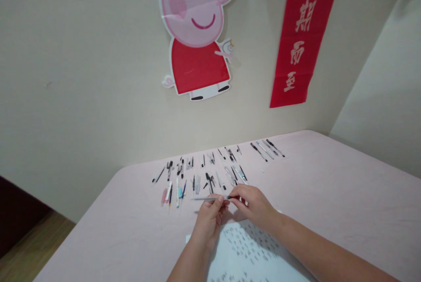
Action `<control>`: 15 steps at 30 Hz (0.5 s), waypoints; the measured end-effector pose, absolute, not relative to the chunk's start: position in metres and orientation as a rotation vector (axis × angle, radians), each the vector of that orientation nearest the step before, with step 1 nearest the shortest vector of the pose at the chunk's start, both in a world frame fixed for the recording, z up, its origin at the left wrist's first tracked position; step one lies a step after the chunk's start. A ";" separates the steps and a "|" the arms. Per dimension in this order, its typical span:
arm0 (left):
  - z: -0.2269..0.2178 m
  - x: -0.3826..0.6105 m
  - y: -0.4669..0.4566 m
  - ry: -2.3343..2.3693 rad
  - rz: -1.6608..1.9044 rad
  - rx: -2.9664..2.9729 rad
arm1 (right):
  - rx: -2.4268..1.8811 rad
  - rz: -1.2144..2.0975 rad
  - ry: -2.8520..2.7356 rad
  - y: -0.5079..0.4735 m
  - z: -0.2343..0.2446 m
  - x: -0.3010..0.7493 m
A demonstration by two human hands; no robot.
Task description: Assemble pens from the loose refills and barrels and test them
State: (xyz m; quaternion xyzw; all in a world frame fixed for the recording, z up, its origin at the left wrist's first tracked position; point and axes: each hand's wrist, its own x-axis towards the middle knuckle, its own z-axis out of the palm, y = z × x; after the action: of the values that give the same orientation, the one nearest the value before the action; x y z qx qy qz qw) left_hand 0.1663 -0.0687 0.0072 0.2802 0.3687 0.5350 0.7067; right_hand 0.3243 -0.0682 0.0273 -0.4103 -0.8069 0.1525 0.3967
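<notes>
My left hand (208,218) and my right hand (253,203) meet above a pink table (329,194). Both pinch one thin pen (210,198) that lies level between them; its clear barrel sticks out to the left and its dark end sits at my right fingertips. Behind my hands, several pens and pen parts (210,172) lie in loose rows across the table. Three assembled pens (267,149) lie together at the far right of those rows.
A printed sheet of paper (250,255) lies on the table under my forearms. The table stands against a cream wall with a pink cartoon pig cut-out (199,27) and a red banner (304,32). Wooden floor (29,251) shows at the lower left.
</notes>
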 end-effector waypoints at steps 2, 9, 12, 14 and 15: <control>0.006 0.166 -0.068 0.803 1.185 0.619 | -1.030 0.389 -2.048 -0.069 0.029 0.324; 0.006 0.166 -0.067 0.779 1.160 0.600 | -1.077 0.419 -2.039 -0.068 0.029 0.325; 0.005 0.165 -0.067 0.779 1.159 0.590 | -1.088 0.442 -2.019 -0.068 0.027 0.325; 0.004 0.165 -0.067 0.775 1.161 0.573 | -1.085 0.459 -2.003 -0.068 0.026 0.325; 0.003 0.164 -0.066 0.767 1.163 0.567 | -1.086 0.467 -1.995 -0.067 0.026 0.324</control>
State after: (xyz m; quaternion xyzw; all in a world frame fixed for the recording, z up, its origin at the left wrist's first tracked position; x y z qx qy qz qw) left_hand 0.1645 -0.0662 0.0033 0.2575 0.3484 0.5281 0.7304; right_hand 0.3242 -0.0672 0.0255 -0.4293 -0.7885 0.1847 0.3999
